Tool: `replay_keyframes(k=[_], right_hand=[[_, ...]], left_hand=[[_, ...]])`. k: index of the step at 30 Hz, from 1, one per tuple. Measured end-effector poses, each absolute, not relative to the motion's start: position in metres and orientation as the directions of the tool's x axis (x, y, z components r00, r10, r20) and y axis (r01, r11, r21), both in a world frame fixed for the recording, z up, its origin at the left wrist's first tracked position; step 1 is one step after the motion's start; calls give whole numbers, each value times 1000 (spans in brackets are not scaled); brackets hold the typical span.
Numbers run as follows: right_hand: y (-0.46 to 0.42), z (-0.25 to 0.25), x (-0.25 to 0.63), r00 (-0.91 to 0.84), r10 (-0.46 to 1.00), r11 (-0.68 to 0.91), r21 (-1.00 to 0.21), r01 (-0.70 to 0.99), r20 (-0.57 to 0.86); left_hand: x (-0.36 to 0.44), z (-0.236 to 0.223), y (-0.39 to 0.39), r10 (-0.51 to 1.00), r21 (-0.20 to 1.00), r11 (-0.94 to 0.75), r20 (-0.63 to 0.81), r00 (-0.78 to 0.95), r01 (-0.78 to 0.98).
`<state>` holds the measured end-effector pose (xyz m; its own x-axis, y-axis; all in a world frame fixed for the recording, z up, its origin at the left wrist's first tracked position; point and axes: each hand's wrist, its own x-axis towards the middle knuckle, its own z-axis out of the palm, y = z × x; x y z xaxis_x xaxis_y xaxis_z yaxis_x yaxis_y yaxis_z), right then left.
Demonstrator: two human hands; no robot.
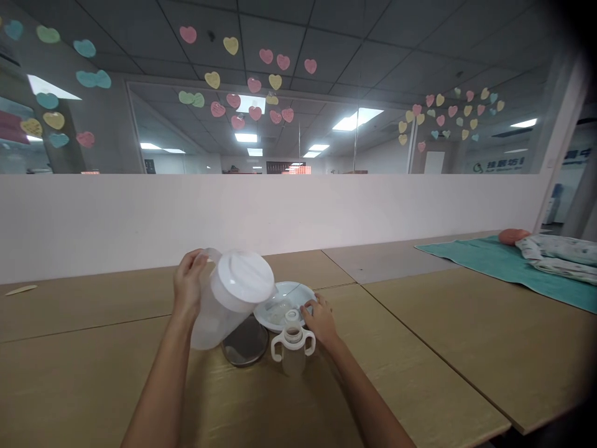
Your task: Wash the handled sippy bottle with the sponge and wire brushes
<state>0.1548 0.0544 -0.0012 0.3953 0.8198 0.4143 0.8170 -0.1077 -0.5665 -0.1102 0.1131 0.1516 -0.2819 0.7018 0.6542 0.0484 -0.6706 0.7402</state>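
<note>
My left hand [189, 283] is closed round the handle of a translucent white pitcher [209, 320] with a white lid. The pitcher leans to the right, its spout side at the left rim of a white bowl [268, 321]. Inside the bowl lie pale, partly clear pieces, among them a white ring-shaped bottle part [292, 316]. My right hand [321, 318] is at the bowl's right rim, fingers bent over it close to that part; the exact contact is partly hidden. In front stands a clear baby bottle [293, 358], uncapped and upright, with two white side handles.
A dark round-cornered plate [245, 342] lies between pitcher and bottle. At the right, a teal mat [471, 261] bears a doll-like figure [559, 250] in patterned cloth. A low white wall [280, 214] with glass above borders the wooden tables [410, 386], which have seams between them.
</note>
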Motion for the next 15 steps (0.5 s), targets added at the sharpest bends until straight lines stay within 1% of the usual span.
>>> replay_keyframes(k=[3,5,9,15], right_hand=[[55,-2,155,399,822,-112,-571,813,407],[55,-3,155,400,818,-109,-572,813,413],[55,-4,155,400,812,-104,-570,815,424],[54,-2,154,409,813,-119,-569,813,415]], left_hand=[[-131,144,131,721,747,-652,557,-412,-131],[-142,140,138,714,731,-656,517,-472,-191],[-153,135,144,693,722,-656,460,-555,-221],[-160,127,151,675,729,-641,386,-629,-240]])
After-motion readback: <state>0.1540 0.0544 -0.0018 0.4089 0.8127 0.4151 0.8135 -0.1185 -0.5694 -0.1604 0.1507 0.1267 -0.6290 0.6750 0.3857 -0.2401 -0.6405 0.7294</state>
